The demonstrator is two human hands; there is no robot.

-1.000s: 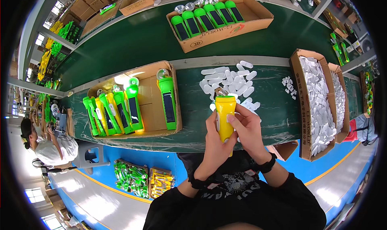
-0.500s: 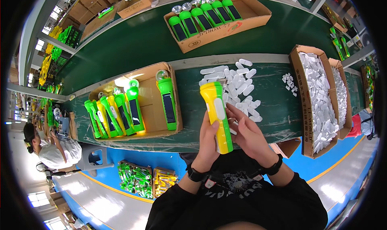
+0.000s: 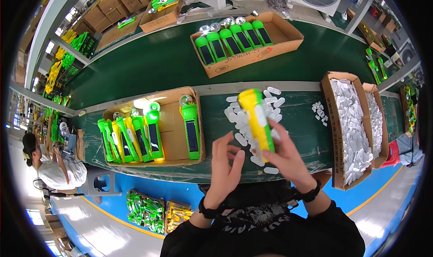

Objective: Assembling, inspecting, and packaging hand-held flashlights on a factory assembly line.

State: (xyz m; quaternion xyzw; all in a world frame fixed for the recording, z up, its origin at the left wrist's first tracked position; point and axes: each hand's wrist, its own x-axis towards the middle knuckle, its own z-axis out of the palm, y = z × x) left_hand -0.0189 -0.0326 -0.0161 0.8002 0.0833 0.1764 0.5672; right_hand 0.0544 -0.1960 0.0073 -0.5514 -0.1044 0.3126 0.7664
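My right hand (image 3: 288, 155) is closed round the lower part of a yellow and green flashlight (image 3: 255, 117), which it holds tilted over the bench. Apart from it, to the left, my left hand (image 3: 224, 164) is raised with its fingers spread and slightly curled, holding nothing. Beneath the flashlight lies a loose pile of white oval plastic pieces (image 3: 241, 140), partly hidden by the flashlight and my right hand. Left of my hands, a cardboard box (image 3: 173, 131) holds several green and yellow flashlights (image 3: 191, 130) with dark panels.
Another carton (image 3: 257, 55) of green flashlights stands on the far green surface. At right are a box of white pieces (image 3: 352, 135), a second box (image 3: 374, 117) and a small heap of white bits (image 3: 320, 112). A seated person (image 3: 58, 169) is at far left.
My left hand has let go of the flashlight and opened. The right hand now holds it alone, shifted slightly right. The whole view has moved, so the bench sits lower.
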